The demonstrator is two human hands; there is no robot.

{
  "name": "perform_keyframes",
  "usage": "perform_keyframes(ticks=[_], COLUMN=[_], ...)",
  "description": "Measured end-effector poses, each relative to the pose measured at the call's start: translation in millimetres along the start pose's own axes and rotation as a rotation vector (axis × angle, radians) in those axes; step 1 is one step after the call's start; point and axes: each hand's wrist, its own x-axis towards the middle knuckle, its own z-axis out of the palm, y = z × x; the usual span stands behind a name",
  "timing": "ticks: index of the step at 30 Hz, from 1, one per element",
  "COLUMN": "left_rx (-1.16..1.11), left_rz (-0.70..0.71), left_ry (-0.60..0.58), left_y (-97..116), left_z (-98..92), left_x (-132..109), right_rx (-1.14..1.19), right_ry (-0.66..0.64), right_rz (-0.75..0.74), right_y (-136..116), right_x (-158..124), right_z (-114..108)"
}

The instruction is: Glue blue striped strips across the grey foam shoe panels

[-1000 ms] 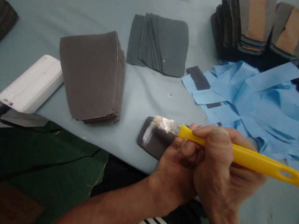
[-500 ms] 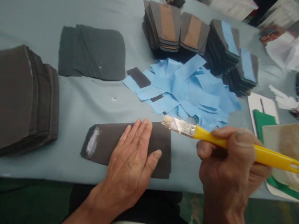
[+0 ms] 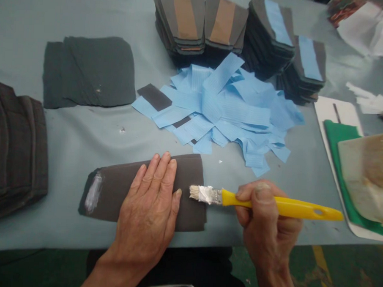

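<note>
A dark grey fabric piece [image 3: 113,191] lies near the table's front edge, with a white glue smear at its left end. My left hand [image 3: 152,201] rests flat on its middle, fingers stretched out and pressed together. My right hand [image 3: 264,223] is closed around the yellow handle of a paintbrush [image 3: 265,204]. The brush's glue-coated bristles touch the right end of the grey piece, just beside my left thumb.
A heap of blue paper strips [image 3: 221,106] lies behind the piece. Stacks of grey pieces with brown or blue strips [image 3: 234,31] stand at the back. More grey fabric stacks [image 3: 89,71] sit left. A board with a green sheet [image 3: 349,167] lies at right.
My left hand went from gripping the piece to lying flat on it. The brush swung from the piece's left end, up and right, then down onto its right end. The view shifted right.
</note>
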Motion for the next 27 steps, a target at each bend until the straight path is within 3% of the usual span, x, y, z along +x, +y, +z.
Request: perform_keyframes(ticks=[6, 14, 20, 23, 27], left_rx=[-0.005, -0.007, -0.023, -0.032, -0.037], left_rz=[-0.004, -0.010, -0.009, -0.005, -0.020], left_ry=[0.006, 0.010, 0.012, 0.008, 0.012], left_y=[0.4, -0.3, -0.8, -1.0, -1.4], left_z=[0.3, 2.8, 2.5, 2.6, 2.6], left_x=[-0.1, -2.4, -2.9, -3.0, -3.5], right_rx=[-0.114, -0.093, -0.072, -0.079, -0.068], right_ry=[-0.113, 0.050, -0.099, -0.055, 0.115], right_rz=[-0.043, -0.082, -0.032, -0.043, -0.084], right_y=[25.6, 1.6, 23.3, 24.9, 3.6], right_x=[-5.7, -3.7, -8.3, -6.1, -2.9], right_z=[-10.2, -11.7, -5.3, -10.5, -20.7])
